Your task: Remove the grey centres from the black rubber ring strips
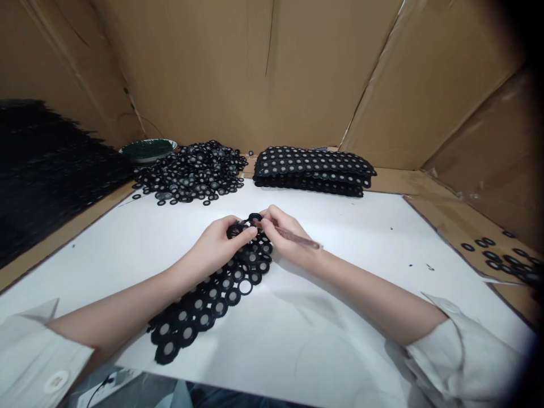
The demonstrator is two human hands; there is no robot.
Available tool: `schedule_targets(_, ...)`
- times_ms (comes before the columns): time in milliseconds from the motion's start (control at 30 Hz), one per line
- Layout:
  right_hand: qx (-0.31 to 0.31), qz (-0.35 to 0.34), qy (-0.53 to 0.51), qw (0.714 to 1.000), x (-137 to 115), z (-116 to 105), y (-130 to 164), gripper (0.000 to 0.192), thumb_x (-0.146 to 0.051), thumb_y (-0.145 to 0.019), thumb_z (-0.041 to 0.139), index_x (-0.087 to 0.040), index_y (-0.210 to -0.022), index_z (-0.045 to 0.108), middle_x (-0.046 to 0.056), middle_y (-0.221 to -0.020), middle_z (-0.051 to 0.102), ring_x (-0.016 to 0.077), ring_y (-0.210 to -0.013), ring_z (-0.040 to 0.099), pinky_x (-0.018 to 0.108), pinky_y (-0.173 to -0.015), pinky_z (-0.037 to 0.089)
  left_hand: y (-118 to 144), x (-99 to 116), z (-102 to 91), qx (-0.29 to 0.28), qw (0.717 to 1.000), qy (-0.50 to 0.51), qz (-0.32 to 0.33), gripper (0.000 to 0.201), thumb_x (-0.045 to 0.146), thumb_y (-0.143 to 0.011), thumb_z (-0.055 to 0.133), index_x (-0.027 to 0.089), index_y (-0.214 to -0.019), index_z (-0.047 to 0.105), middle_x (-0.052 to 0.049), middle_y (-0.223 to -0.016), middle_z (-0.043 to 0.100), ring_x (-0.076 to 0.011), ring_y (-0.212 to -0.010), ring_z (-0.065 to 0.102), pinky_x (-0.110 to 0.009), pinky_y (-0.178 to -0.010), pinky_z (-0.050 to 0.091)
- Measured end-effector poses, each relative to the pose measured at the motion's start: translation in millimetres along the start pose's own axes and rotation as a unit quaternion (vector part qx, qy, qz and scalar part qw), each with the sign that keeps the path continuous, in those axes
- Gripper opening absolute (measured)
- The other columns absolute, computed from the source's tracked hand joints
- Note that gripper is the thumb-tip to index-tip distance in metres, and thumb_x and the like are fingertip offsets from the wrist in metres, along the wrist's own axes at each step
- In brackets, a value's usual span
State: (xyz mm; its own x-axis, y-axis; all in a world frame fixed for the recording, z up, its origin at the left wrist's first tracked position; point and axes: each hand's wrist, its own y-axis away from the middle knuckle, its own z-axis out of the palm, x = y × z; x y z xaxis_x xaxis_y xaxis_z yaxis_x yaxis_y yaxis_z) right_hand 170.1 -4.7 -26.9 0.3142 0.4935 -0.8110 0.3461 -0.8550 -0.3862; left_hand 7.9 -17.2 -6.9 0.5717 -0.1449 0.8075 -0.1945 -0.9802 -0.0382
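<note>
Centre of white sheet point(348, 249): 1 linked strip of black rings point(212, 294) runs from near left up to the hands. Left hand point(219, 242) lies on its far end, fingers closed on the top rings. Right hand point(284, 235) fingers pinched around a thin clear rod point(300, 239), tip at the strip's far end. Far left: loose ring pile point(191, 173), green dish point(148, 149). Far centre: stacked strips point(312, 170). Right: scattered rings point(505, 260).

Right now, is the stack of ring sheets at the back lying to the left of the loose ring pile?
No, the stack of ring sheets lies to the right of the loose ring pile on the white sheet.
</note>
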Motion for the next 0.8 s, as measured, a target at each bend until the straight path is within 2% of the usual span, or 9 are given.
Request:
schedule_targets(67, -0.006, 0.042, -0.103, 0.994, 3, -3, -2, 0.019, -0.033, -0.085, 0.038, -0.019, -0.073, 0.044, 0.001, -0.084, 0.055, 0.0136, -0.081, 0.053, 0.029, -0.073, 0.041, -4, -4, -2.7, 0.036, 0.998, -0.043, 0.014, 0.030, 0.049, -0.073, 0.048, 0.019, -0.072, 0.054, 0.001, -0.069, 0.058, -0.0179, -0.068, 0.052, -0.028, -0.061, 0.036)
schedule_targets(133, -0.012, 0.075, -0.221, 0.972, 5, -3, -3, 0.022, -0.036, -0.085, 0.040, -0.019, -0.071, 0.044, 0.002, -0.090, 0.058, 0.0140, -0.088, 0.056, 0.032, -0.080, 0.043, -8, -8, -5.6, 0.076, 0.994, -0.069, 0.023, 0.031, 0.050, -0.074, 0.047, 0.020, -0.069, 0.051, 0.001, -0.065, 0.056, -0.0166, -0.065, 0.051, -0.027, -0.061, 0.035)
schedule_targets(200, -0.018, 0.101, -0.305, 0.947, 6, -1, -2, 0.024, -0.038, -0.084, 0.041, -0.019, -0.070, 0.042, 0.002, -0.091, 0.060, 0.0136, -0.088, 0.058, 0.034, -0.083, 0.043, -10, -11, -7.6, 0.107, 0.992, -0.065, 0.027, 0.029, 0.049, -0.074, 0.047, 0.020, -0.074, 0.051, 0.001, -0.070, 0.057, -0.0159, -0.066, 0.052, -0.027, -0.061, 0.036)
schedule_targets(267, -0.014, 0.117, -0.343, 0.932, 6, 1, -2, 0.025, -0.040, -0.083, 0.043, -0.019, -0.069, 0.040, 0.002, -0.087, 0.062, 0.0128, -0.085, 0.059, 0.035, -0.085, 0.043, -10, -11, -8.7, 0.111, 0.992, -0.055, 0.030, 0.028, 0.047, -0.075, 0.047, 0.021, -0.082, 0.052, 0.000, -0.077, 0.060, -0.0159, -0.068, 0.053, -0.027, -0.063, 0.037)
schedule_targets(333, -0.008, 0.118, -0.355, 0.927, 6, 4, -1, 0.026, -0.040, -0.082, 0.045, -0.019, -0.068, 0.040, 0.002, -0.087, 0.063, 0.0124, -0.085, 0.060, 0.036, -0.087, 0.042, -10, -10, -9.2, 0.102, 0.993, -0.048, 0.037, 0.027, 0.045, -0.075, 0.048, 0.021, -0.087, 0.054, -0.001, -0.081, 0.061, -0.0164, -0.071, 0.054, -0.028, -0.065, 0.038)
schedule_targets(433, 0.002, 0.110, -0.364, 0.925, 6, 6, 0, 0.025, -0.039, -0.082, 0.045, -0.019, -0.068, 0.041, 0.002, -0.087, 0.063, 0.0123, -0.085, 0.059, 0.035, -0.089, 0.041, -10, -6, -9.6, 0.090, 0.995, -0.031, 0.041, 0.025, 0.041, -0.075, 0.048, 0.019, -0.082, 0.056, -0.002, -0.081, 0.061, -0.0171, -0.074, 0.054, -0.028, -0.067, 0.038)
schedule_targets(600, 0.012, 0.124, -0.375, 0.919, 6, 5, 0, 0.024, -0.035, -0.083, 0.043, -0.019, -0.066, 0.039, 0.001, -0.083, 0.063, 0.0126, -0.082, 0.060, 0.035, -0.085, 0.042, -10, 0, -8.9, 0.071, 0.997, 0.032, -0.003, 0.020, 0.038, -0.073, 0.051, 0.018, -0.074, 0.055, 0.000, -0.073, 0.058, -0.0144, -0.063, 0.050, -0.026, -0.061, 0.037)
schedule_targets(800, 0.020, 0.106, -0.291, 0.951, 0, 4, 3, 0.024, -0.038, -0.084, 0.040, -0.019, -0.069, 0.040, 0.002, -0.088, 0.060, 0.0137, -0.090, 0.057, 0.033, -0.084, 0.042, -8, -1, -6.9, 0.030, 0.994, 0.108, -0.016, 0.021, 0.038, -0.073, 0.052, 0.018, -0.072, 0.055, 0.000, -0.068, 0.057, -0.0144, -0.063, 0.050, -0.025, -0.058, 0.036)
